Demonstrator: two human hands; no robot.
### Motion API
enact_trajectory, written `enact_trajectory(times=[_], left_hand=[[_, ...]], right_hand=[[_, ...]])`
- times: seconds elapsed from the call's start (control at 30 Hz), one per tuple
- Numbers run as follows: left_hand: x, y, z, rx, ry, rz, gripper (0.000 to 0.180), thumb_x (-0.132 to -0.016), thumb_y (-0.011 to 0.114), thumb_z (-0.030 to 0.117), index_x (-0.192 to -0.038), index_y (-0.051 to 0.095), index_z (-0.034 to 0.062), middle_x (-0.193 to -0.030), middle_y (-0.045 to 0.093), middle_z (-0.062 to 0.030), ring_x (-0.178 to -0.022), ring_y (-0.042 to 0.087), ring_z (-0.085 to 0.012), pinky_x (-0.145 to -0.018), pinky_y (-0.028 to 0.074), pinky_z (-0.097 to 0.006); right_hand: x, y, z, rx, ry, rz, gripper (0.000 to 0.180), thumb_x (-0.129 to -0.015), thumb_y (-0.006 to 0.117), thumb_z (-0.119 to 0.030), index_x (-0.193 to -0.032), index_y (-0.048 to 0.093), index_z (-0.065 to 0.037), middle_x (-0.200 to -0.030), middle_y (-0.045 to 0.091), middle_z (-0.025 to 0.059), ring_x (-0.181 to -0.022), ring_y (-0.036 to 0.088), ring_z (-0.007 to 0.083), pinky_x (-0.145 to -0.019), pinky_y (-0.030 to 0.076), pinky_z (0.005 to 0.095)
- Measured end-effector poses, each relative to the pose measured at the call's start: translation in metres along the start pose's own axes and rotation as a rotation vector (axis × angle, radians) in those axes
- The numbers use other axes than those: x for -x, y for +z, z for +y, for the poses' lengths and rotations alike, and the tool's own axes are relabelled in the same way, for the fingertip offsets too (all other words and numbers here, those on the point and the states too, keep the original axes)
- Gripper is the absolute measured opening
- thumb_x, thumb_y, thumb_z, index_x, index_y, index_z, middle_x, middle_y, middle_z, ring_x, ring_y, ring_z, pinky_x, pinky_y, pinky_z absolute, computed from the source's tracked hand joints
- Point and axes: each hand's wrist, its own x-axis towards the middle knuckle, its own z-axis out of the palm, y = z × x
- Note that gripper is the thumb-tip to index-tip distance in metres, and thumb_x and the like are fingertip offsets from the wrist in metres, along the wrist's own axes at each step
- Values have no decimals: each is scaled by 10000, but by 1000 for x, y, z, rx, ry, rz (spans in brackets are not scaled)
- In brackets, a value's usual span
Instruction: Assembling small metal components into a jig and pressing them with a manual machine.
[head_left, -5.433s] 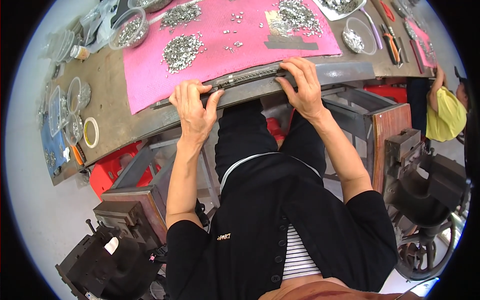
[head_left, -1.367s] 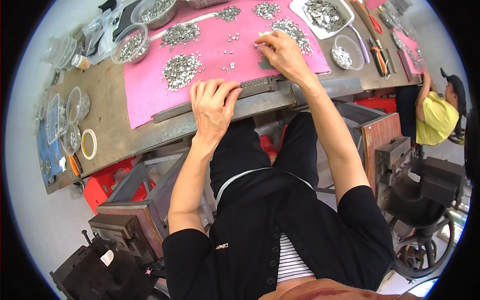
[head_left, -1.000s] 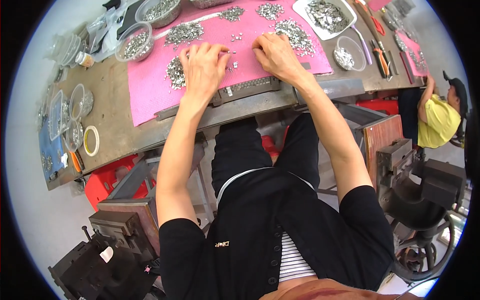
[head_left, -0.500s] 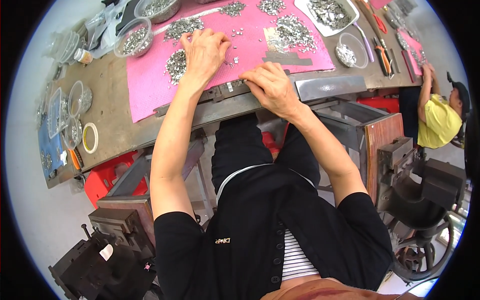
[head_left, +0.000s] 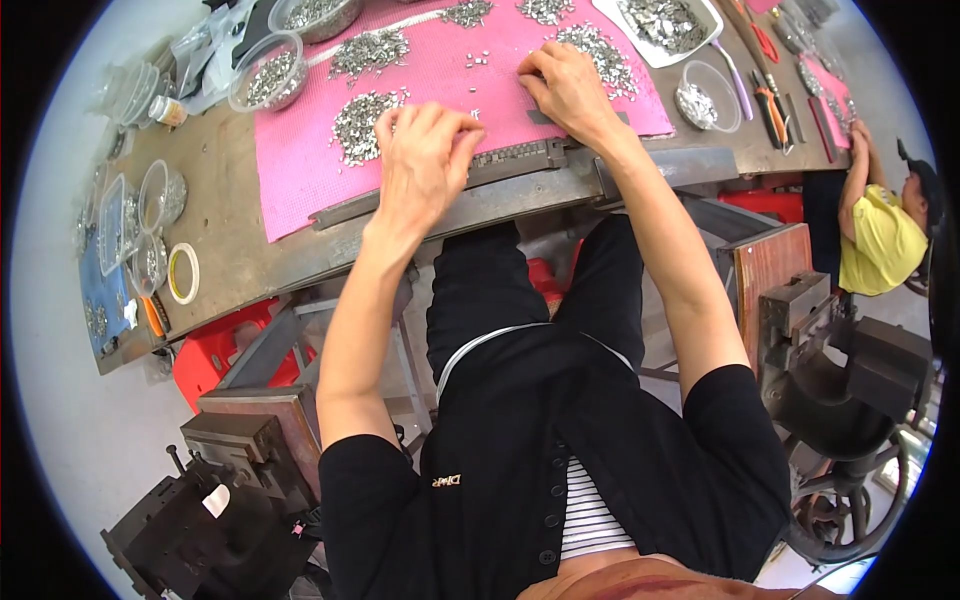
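Observation:
My left hand (head_left: 422, 165) is over the pink mat (head_left: 295, 190), just right of a pile of small silver metal pieces (head_left: 362, 125). Its fingers are bent, thumb and forefinger tips close together; whatever is between them is too small to make out. Farther right, my right hand (head_left: 570, 92) is at the left edge of another pile of metal pieces (head_left: 610, 68). Those fingertips are drawn together too, and their contents are hidden. Along the mat's near edge lies a long dark metal fixture (head_left: 515, 157) holding a row of small pieces, partly behind my left hand.
Round clear tubs of metal parts (head_left: 270, 75) stand back left, and a white tray of parts (head_left: 665, 25) back right. Orange-handled pliers (head_left: 770, 118) lie beside a clear round container (head_left: 705, 98). A roll of tape (head_left: 183, 273) sits left. A person in yellow (head_left: 885, 240) works at far right.
My right hand has left the fixture and moved away and right to the right-hand pile. My left hand has come nearer and slightly right, toward the fixture, whose row of pieces now shows.

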Motion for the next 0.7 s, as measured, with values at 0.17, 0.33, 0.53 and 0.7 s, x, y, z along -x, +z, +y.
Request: enact_trajectory(times=[0.17, 0.33, 0.53, 0.7], left_hand=[[24, 5, 14, 38, -58, 10, 108, -805, 775, 136, -885, 713, 98, -861, 625, -43, -889, 582, -243, -929, 369, -414], [29, 10, 12, 22, -36, 44, 135, -803, 780, 148, -913, 714, 106, -874, 630, -41, -891, 582, -242, -929, 369, -415], [27, 13, 14, 14, -36, 38, 193, -800, 791, 187, -954, 707, 105, -895, 640, -44, -900, 588, -241, -937, 368, -423], [30, 19, 21, -44, -89, 66, 216, -800, 797, 224, -952, 703, 103, -892, 637, -47, -900, 595, -247, -948, 368, -435]], right_hand=[[-4, 5, 2, 64, -31, 48, 132, -900, 670, -171, -948, 703, -52, -879, 631, 114, -907, 611, 321, -849, 465, 424], [11, -14, -25, -178, -40, 15, 121, -896, 662, -140, -907, 679, -21, -887, 640, 119, -885, 618, 318, -810, 465, 430], [48, -21, -60, -383, -24, -17, 86, -887, 690, -106, -919, 671, -28, -861, 628, 107, -842, 611, 301, -770, 460, 398], [55, -22, -64, -348, -40, -35, 64, -868, 715, -102, -917, 708, -60, -892, 651, 67, -863, 611, 248, -786, 428, 358]])
